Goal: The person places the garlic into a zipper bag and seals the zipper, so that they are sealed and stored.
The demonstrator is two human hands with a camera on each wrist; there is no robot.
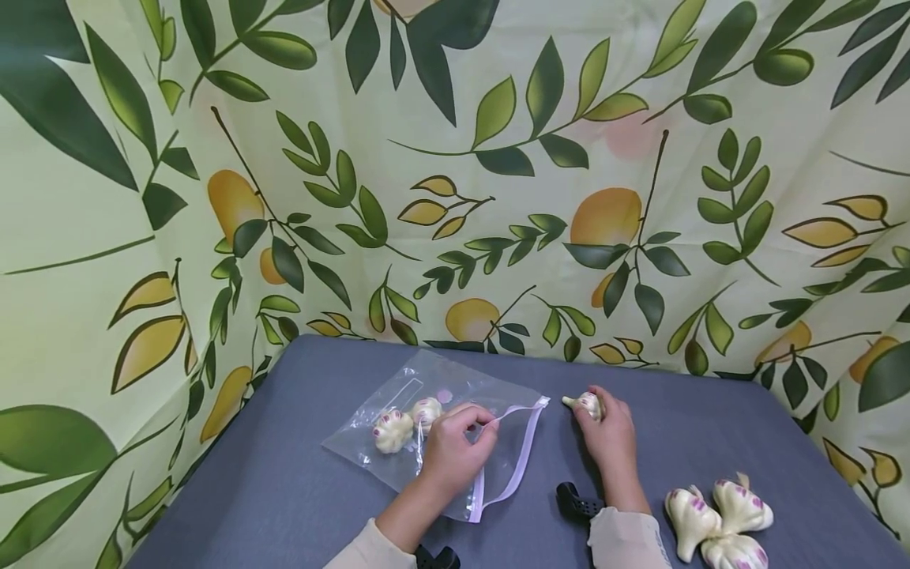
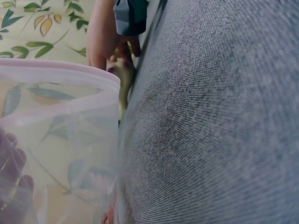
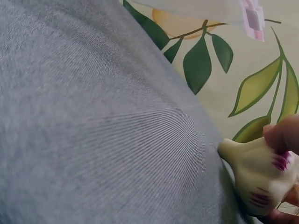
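A clear zip bag with a pale pink zip edge lies on the table, and two garlic bulbs show inside it. My left hand pinches the bag's upper side near its mouth, so the mouth gapes toward the right. To the right of the bag, my right hand grips another garlic bulb, its stem pointing left toward the bag. Close up in the right wrist view, that bulb is cream with purple streaks, low against the table, with fingertips on its sides.
Three more garlic bulbs sit clustered at the table's right front. The grey table meets a leaf-and-fruit patterned cloth at the back and sides. Black straps with camera mounts are on both wrists.
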